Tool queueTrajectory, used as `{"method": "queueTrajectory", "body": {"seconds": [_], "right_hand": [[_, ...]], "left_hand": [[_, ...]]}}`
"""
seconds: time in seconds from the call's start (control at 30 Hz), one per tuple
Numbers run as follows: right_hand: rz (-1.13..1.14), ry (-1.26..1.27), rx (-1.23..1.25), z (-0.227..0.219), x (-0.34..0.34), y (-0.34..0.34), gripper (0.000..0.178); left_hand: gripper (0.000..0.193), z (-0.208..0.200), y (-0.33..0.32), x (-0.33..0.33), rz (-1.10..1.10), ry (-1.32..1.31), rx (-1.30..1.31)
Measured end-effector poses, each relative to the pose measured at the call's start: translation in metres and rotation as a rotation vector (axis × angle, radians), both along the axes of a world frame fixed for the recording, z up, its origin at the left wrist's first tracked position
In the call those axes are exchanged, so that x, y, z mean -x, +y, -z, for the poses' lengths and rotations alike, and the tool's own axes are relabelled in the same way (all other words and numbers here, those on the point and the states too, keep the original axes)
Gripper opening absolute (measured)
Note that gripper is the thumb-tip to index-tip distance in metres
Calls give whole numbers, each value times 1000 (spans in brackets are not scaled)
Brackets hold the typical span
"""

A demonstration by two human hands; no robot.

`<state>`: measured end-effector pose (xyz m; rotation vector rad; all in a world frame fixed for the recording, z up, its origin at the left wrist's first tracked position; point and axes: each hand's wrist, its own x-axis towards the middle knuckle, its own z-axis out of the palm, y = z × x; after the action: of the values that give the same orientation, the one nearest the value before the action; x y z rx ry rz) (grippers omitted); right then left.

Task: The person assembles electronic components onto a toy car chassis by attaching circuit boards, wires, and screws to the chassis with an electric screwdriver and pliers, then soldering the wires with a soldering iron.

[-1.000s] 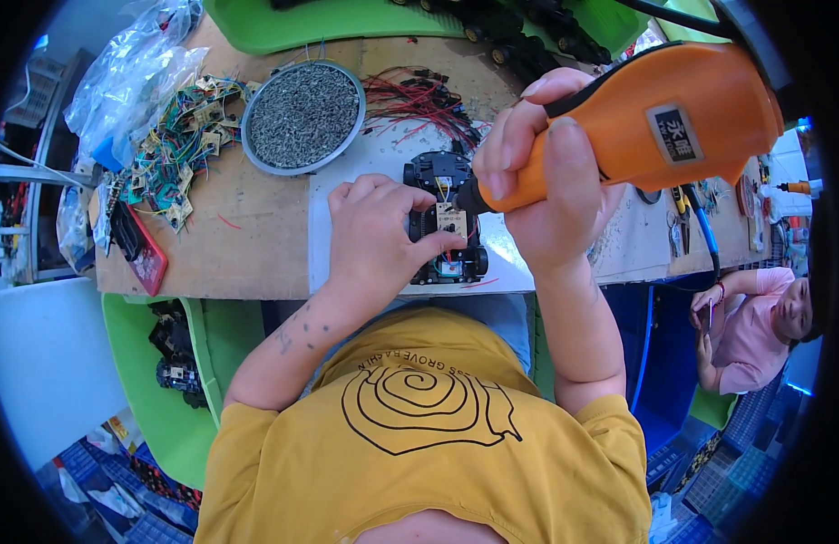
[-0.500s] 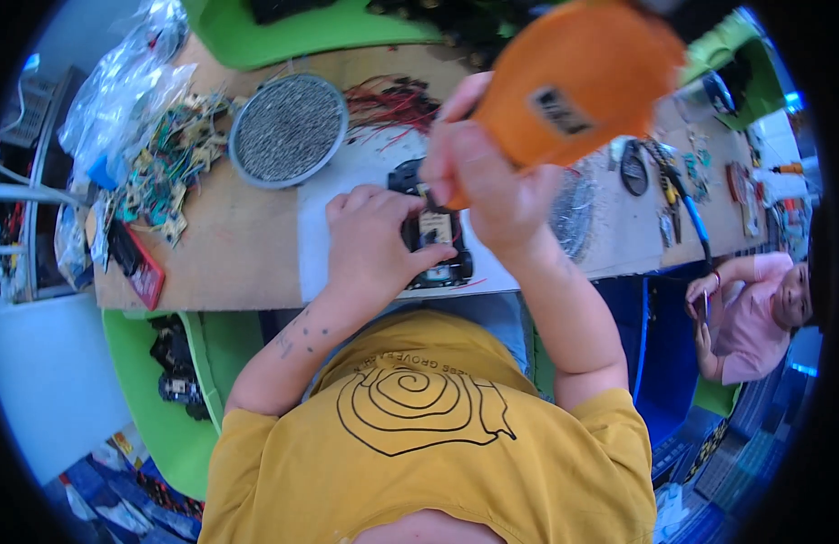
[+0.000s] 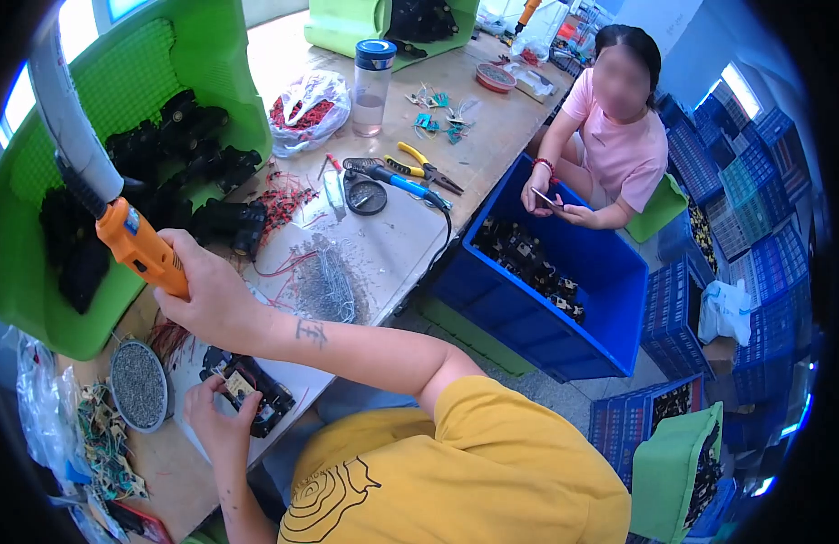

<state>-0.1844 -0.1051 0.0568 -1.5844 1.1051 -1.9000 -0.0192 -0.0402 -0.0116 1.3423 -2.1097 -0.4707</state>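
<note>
While an orange electric screwdriver [image 3: 134, 238] is gripped in the right hand [image 3: 209, 295], raised at left in the frame, its tip is hidden. At lower left, a circuit board [image 3: 240, 385] on a black toy car [image 3: 273, 390] is touched by the left hand [image 3: 216, 419], thumb and fingers bent; whether it is tightly pinched cannot be told. Board fastening seems to be in hand; a steady board and a squarely placed tip appear called for. Movement is bounded by a screw bowl [image 3: 167, 390] beside the left hand, a green bin [image 3: 120, 68] at upper left and the edge of the table [image 3: 179, 464] just lower right of the car; more room is offered over the white sheet [image 3: 397, 261], near centre.
</note>
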Motion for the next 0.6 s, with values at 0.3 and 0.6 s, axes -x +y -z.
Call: {"method": "queueTrajectory", "body": {"seconds": [0.3, 0.6], "right_hand": [[250, 274, 5, 33, 20, 22, 61], [35, 371, -85, 90, 4, 83, 38]], "left_hand": [[41, 5, -4, -4, 23, 26, -48], [32, -27, 26, -100, -390, 111, -76]]}}
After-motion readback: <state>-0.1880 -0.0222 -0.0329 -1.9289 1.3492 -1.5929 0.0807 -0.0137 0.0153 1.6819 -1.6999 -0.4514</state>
